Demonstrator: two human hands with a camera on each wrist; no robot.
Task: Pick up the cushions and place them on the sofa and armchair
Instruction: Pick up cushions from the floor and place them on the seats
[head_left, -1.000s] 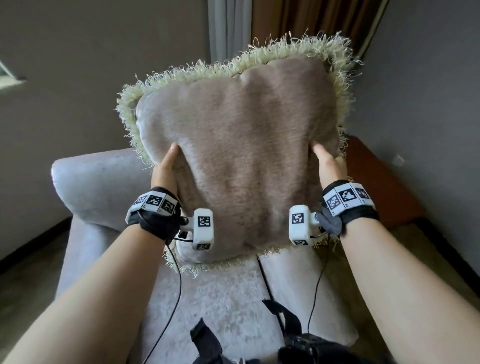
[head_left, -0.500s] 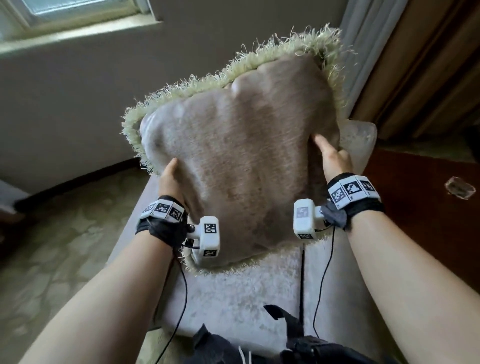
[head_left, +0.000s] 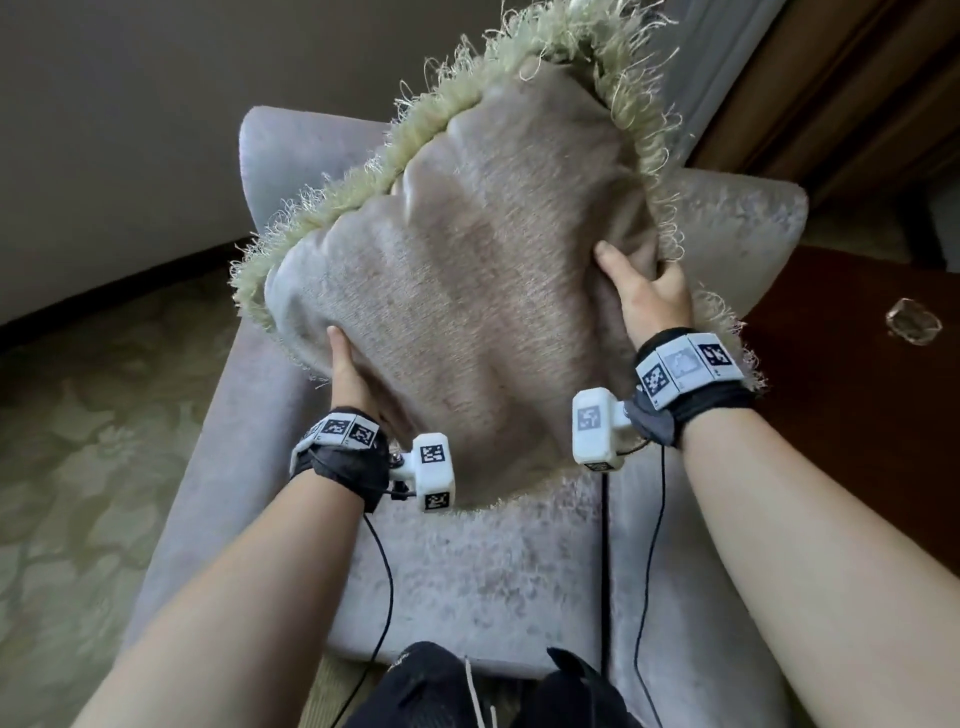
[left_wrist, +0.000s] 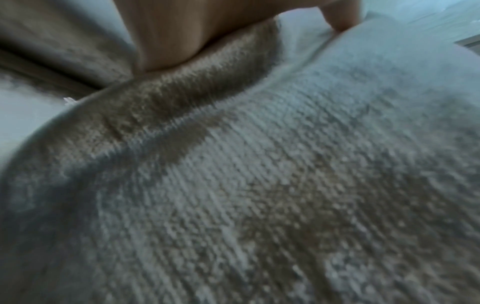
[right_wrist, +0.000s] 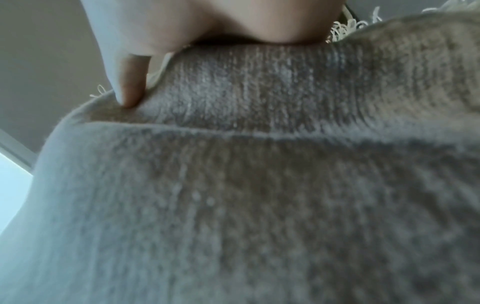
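A taupe velvety cushion (head_left: 467, 291) with a pale green fringe is held up in the air, tilted, above a light grey armchair (head_left: 467, 571). My left hand (head_left: 345, 369) grips its lower left edge, thumb on the front, fingers hidden behind. At the right edge my right hand (head_left: 644, 291) grips it the same way, thumb pressed into the front face. The cushion (left_wrist: 259, 185) fills the left wrist view with my left hand (left_wrist: 182, 37) at the top. The right wrist view is likewise filled by the cushion (right_wrist: 259, 205), my right hand (right_wrist: 145, 51) clasping its rim.
The armchair's backrest (head_left: 322, 150) rises behind the cushion. A dark red-brown table (head_left: 857, 415) with a small clear glass object (head_left: 913, 321) stands to the right. Patterned green carpet (head_left: 78, 441) lies to the left, a wall and curtains behind.
The view has swung so the armchair sits squarely below the cushion. The cushion is tilted more, its top right corner higher. Both hands keep their grip.
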